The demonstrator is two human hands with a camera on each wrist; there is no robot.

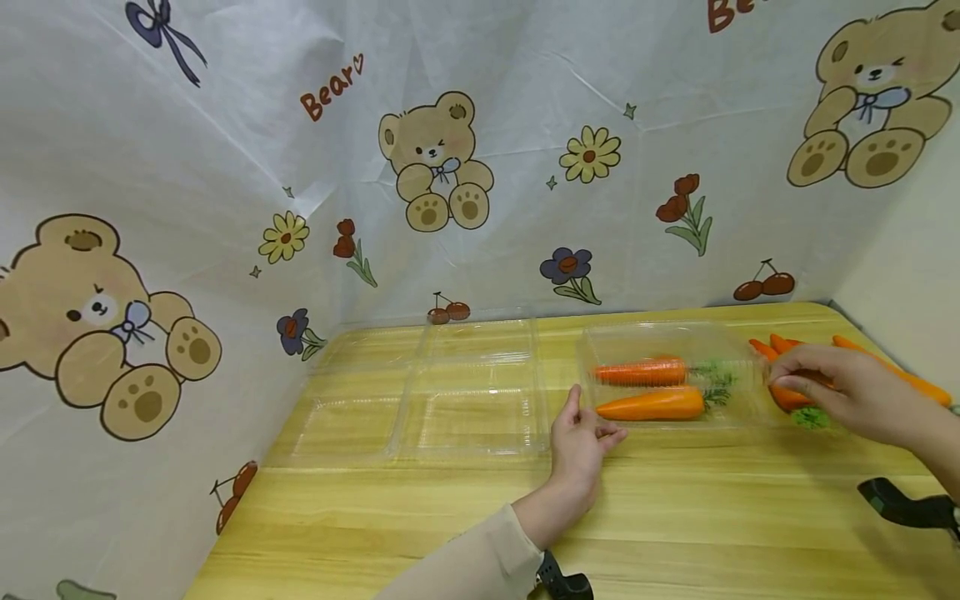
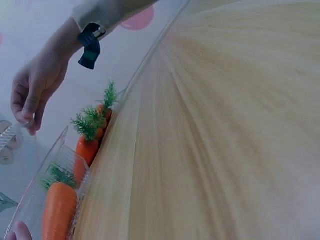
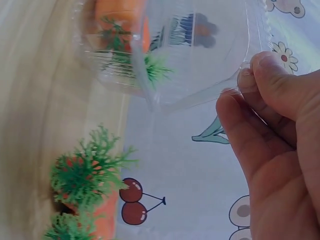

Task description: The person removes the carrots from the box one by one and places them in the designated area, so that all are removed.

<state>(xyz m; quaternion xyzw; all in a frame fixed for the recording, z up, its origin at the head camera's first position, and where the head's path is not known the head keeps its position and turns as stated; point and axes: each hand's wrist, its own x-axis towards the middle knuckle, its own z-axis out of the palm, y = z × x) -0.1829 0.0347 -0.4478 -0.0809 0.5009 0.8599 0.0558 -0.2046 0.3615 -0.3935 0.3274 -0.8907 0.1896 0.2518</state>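
Observation:
A clear plastic clamshell box (image 1: 660,335) stands before me at the right of the table, with two orange carrots inside. The front carrot (image 1: 654,405) and the back carrot (image 1: 637,372) point their green tops to the right. My right hand (image 1: 851,392) pinches the edge of the box's clear lid (image 3: 200,97) between thumb and fingers, at the right end. In the right wrist view the lid stands raised at an angle from the base. My left hand (image 1: 579,458) rests with loosely extended fingers against the box's left end.
More carrots (image 1: 789,398) lie beyond the box's right end, partly behind my right hand; another carrot (image 1: 900,372) lies farther right. An open clear clamshell box (image 1: 468,421) sits left on the wooden table (image 1: 675,508). A bear-print sheet (image 1: 495,75) hangs behind.

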